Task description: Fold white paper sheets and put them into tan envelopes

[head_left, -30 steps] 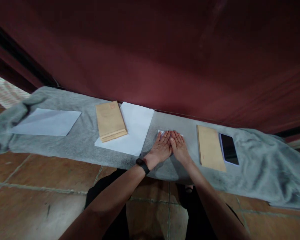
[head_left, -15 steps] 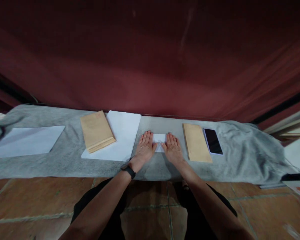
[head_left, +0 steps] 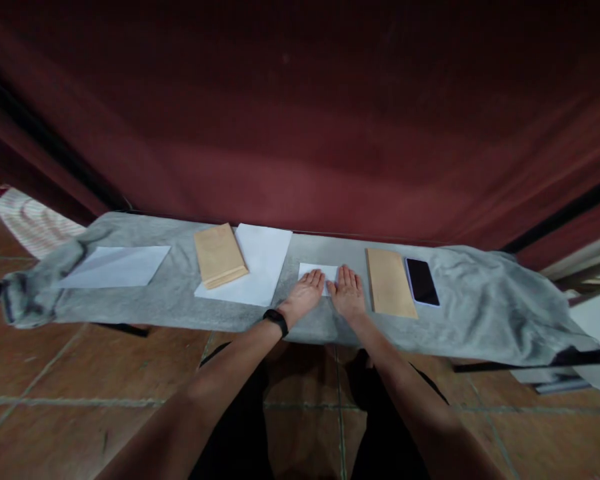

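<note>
A small folded piece of white paper (head_left: pixel 325 272) lies on the grey cloth in front of me, partly covered by both hands. My left hand (head_left: pixel 306 291) rests flat over its left part, fingers stretched out, with a dark band on that wrist. My right hand (head_left: pixel 347 291) lies flat over its right end, fingers pointing away from me. To the right of that hand is a stack of brown envelopes (head_left: pixel 391 283). Left of my left hand, a larger white sheet (head_left: pixel 267 263) lies partly under another stack of brown envelopes (head_left: pixel 220 255).
A phone (head_left: pixel 423 281) lies right of the envelopes. Another white sheet (head_left: pixel 117 267) is at the left on the grey cloth (head_left: pixel 500 300) covering the narrow bench. A dark red curtain-like surface (head_left: pixel 300 167) rises behind it. Below is a tiled floor (head_left: pixel 130 373).
My left hand has slid rightward across the small paper, uncovering its left end. My right hand stays at the right end. The view has shifted, showing more of the bench's left end.
</note>
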### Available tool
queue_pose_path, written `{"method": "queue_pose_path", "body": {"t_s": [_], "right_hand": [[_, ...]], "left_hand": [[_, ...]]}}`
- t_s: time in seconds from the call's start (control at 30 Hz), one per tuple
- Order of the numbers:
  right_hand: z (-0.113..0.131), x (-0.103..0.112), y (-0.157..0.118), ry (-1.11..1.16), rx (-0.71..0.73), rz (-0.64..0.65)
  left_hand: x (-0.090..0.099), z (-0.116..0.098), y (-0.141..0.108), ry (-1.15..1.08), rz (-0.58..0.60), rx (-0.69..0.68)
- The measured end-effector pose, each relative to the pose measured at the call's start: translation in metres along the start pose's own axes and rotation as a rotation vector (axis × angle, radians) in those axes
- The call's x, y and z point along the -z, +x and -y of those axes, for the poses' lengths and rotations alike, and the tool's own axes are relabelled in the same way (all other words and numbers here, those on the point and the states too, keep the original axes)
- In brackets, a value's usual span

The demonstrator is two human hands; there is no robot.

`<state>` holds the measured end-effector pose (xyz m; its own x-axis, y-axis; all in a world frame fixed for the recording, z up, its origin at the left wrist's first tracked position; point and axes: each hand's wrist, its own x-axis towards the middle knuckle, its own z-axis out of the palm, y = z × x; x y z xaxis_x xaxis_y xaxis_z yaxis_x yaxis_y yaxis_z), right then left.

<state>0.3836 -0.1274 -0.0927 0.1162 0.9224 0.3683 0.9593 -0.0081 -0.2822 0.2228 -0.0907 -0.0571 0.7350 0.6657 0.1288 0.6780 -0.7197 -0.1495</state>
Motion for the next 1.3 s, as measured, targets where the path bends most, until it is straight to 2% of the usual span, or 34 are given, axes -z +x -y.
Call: {"method": "queue_pose_path", "body": {"t_s": [0.13, 0.3, 0.5, 0.83, 1.1, 1.3], "right_hand": [[0.002, 0.000, 0.000, -0.021, -0.006, 0.002], [-0.001, -0.003, -0.001, -0.148, -0.002, 0.050], [-0.006, -0.006, -0.003, -0.192, 0.018, 0.019], [-0.009, -0.007, -0.005, -0.218, 0.043, 0.011], [-0.009, -0.004, -0.006, -0.273, 0.045, 0.076], [-0.008, -0.001, -0.005, -0.301, 0.044, 0.096]], "left_hand": [[0.005, -0.008, 0.000, 0.019, -0.001, 0.024], [0.001, -0.013, 0.000, 0.002, -0.006, 0.030], [0.000, -0.016, -0.003, -0.033, -0.007, -0.005], [0.000, -0.002, -0.008, -0.148, 0.003, -0.036], [-0.003, 0.008, -0.010, -0.213, -0.005, -0.110], [0.000, 0.009, -0.009, -0.230, 0.012, -0.106]]}}
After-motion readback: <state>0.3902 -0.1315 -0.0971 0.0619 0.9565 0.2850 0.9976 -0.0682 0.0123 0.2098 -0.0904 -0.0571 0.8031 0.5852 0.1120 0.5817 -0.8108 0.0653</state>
